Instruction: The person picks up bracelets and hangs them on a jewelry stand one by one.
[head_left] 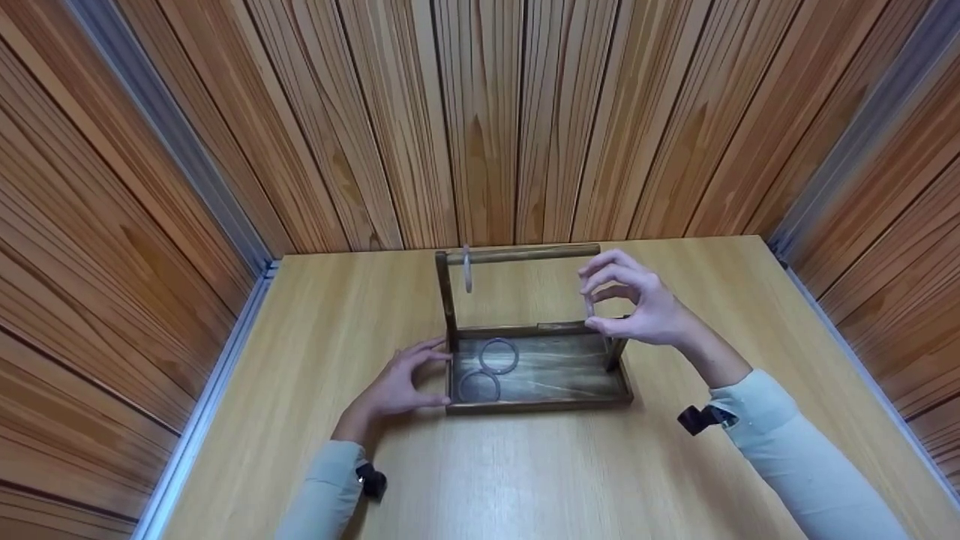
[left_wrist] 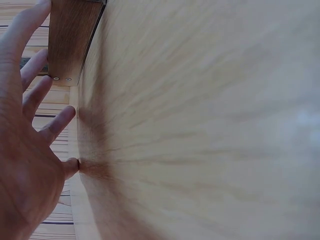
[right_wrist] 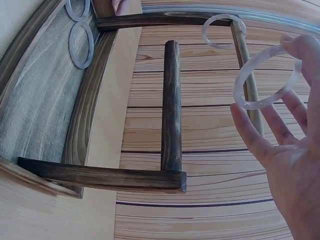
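Observation:
A dark wooden rack (head_left: 540,405) has a shallow tray base and two upright posts, each with a crossbar. My right hand (head_left: 637,304) pinches a pale translucent bangle (right_wrist: 240,85) between thumb and fingertips, near the right end of the upper bar (head_left: 532,253). Whether the bar passes through that bangle, I cannot tell. Another bangle (head_left: 467,270) hangs near the left end of this bar. Two more bangles, one upper (head_left: 499,340) and one lower (head_left: 478,400), lie in the tray. With fingers spread, my left hand (head_left: 397,382) rests against the tray's left side.
From the shorter right post, a lower bar (right_wrist: 171,105) reaches inward with a free end. The rack stands on a light wooden table (head_left: 525,472). Wood-plank walls (head_left: 480,135) rise behind and at both sides, with metal strips (head_left: 210,397) along the table's sides.

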